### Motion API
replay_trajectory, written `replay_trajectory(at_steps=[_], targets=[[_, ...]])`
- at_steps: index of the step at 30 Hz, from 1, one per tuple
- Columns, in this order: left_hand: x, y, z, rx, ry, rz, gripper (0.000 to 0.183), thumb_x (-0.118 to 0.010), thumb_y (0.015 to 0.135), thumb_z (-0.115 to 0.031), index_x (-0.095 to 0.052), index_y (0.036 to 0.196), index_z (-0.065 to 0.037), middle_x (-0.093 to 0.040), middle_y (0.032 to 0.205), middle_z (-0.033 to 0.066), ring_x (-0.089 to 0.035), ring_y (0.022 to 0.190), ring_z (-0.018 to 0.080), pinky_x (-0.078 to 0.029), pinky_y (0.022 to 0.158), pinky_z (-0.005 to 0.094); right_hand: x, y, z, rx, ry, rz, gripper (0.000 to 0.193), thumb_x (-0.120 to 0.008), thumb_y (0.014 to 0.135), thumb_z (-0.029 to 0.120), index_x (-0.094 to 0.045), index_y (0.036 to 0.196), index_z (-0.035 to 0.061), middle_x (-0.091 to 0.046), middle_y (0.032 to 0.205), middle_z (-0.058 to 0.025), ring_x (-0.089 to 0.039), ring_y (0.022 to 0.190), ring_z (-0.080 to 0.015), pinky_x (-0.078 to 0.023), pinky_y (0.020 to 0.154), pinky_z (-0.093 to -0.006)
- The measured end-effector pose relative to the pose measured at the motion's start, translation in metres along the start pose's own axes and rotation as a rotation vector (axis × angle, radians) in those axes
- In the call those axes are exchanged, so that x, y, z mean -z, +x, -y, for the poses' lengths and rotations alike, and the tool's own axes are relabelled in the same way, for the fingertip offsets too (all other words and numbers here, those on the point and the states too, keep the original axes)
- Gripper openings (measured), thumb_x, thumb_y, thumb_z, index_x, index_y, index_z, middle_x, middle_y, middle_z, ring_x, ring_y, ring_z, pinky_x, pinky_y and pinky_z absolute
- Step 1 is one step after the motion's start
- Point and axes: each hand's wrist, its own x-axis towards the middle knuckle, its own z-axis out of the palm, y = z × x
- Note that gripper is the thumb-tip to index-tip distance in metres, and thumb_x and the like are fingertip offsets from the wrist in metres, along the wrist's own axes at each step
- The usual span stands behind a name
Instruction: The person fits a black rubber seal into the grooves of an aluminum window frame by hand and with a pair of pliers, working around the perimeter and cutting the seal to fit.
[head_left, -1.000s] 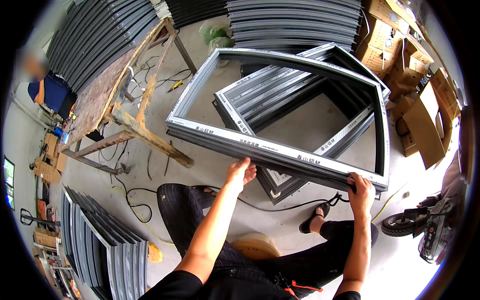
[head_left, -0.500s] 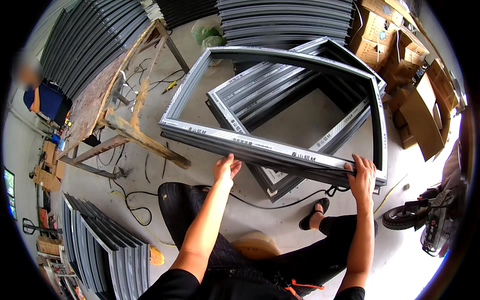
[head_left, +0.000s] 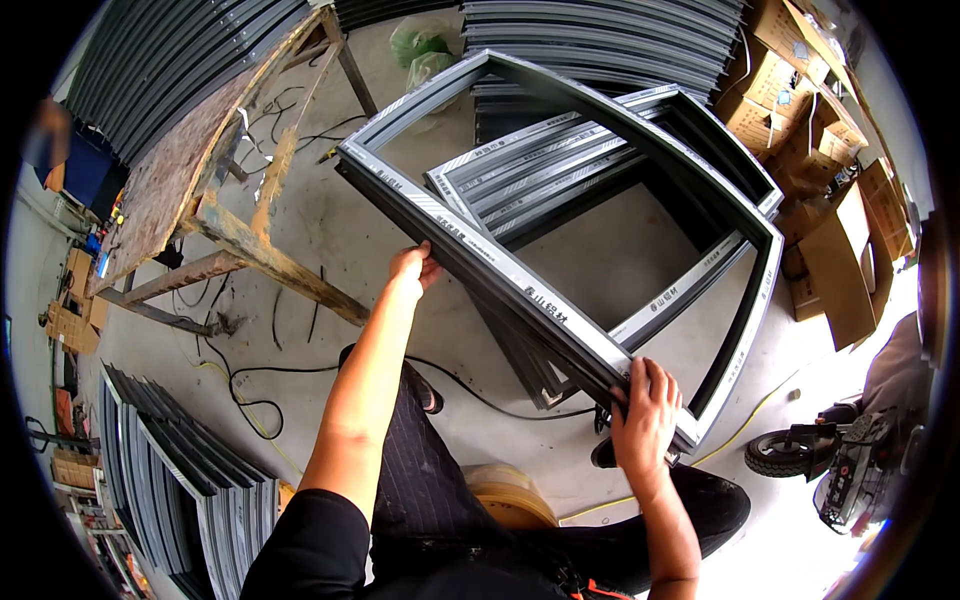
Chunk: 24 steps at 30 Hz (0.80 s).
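A grey metal window frame (head_left: 525,292) with printed protective film on its rails lies tilted across my front, over a stack of similar frames (head_left: 665,302). My left hand (head_left: 412,270) grips the outer side of its near rail, left of the middle, the fingers partly hidden by the rail. Near the right corner of the same rail, my right hand (head_left: 648,415) is closed over it, fingers on top. The upper frame sits at an angle to those below, and its near right corner points toward me.
At left stands a worn wooden workbench (head_left: 165,205), with a person beyond it. Stacked grey profiles (head_left: 240,520) lie at lower left, more profiles (head_left: 600,40) at the back. Cardboard boxes (head_left: 775,85) and a wheeled vehicle (head_left: 850,450) are at right. A black cable (head_left: 460,385) crosses the floor.
The upper frame has turned clockwise: its near right corner has swung toward me and its far side has risen in view. Both hands moved with it, the right one nearer to me.
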Motion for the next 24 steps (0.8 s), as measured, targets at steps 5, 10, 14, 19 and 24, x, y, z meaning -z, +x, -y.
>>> replay_trajectory(at_steps=[5,10,14,19,24], targets=[[0.002,-0.016,0.013,-0.027,0.139,0.110,0.032,-0.056,0.094,-0.031,-0.058,0.109,-0.003,-0.065,0.088,0.0096,-0.064,0.076,0.0213,-0.056,0.070,0.0382,0.000,-0.047,0.022,0.129,0.178,0.097,0.026,-0.064,0.073,0.003,-0.066,0.098,0.0066,-0.062,0.093,-0.0104,-0.061,0.078,-0.0289,-0.049,0.067,-0.0353],[-0.015,-0.050,0.049,-0.011,0.000,0.243,0.031,-0.061,0.091,-0.026,-0.059,0.101,0.003,-0.064,0.089,0.0119,-0.064,0.078,0.0227,-0.057,0.072,0.0393,-0.004,-0.105,-0.030,-0.291,0.598,0.414,0.022,-0.072,0.075,0.011,-0.065,0.093,0.0010,-0.064,0.075,-0.0176,-0.064,0.067,-0.0336,-0.050,0.060,-0.0363],[-0.021,-0.048,0.048,-0.030,0.042,0.120,0.029,-0.059,0.093,-0.024,-0.058,0.100,0.003,-0.064,0.090,0.0125,-0.064,0.082,0.0236,-0.056,0.075,0.0384,0.034,-0.113,-0.068,-0.236,0.436,0.510,0.026,-0.074,0.071,0.012,-0.064,0.092,0.0016,-0.065,0.078,-0.0181,-0.064,0.070,-0.0342,-0.050,0.060,-0.0367],[-0.024,-0.073,0.045,0.087,0.002,0.239,0.029,-0.061,0.092,-0.024,-0.055,0.104,0.002,-0.063,0.092,0.0117,-0.062,0.084,0.0221,-0.055,0.077,0.0375,0.062,-0.126,-0.111,-0.482,0.473,0.291,0.027,-0.074,0.070,0.007,-0.056,0.089,0.0003,-0.063,0.072,-0.0134,-0.063,0.063,-0.0263,-0.050,0.062,-0.0314],[-0.021,-0.062,0.059,0.015,-0.044,0.254,0.033,-0.062,0.091,-0.026,-0.054,0.107,0.001,-0.061,0.093,0.0116,-0.061,0.084,0.0220,-0.054,0.079,0.0382,0.033,-0.146,-0.125,-0.319,0.491,-0.033,0.020,-0.071,0.071,-0.001,-0.054,0.083,0.0007,-0.058,0.068,-0.0077,-0.056,0.059,-0.0161,-0.045,0.057,-0.0283]])
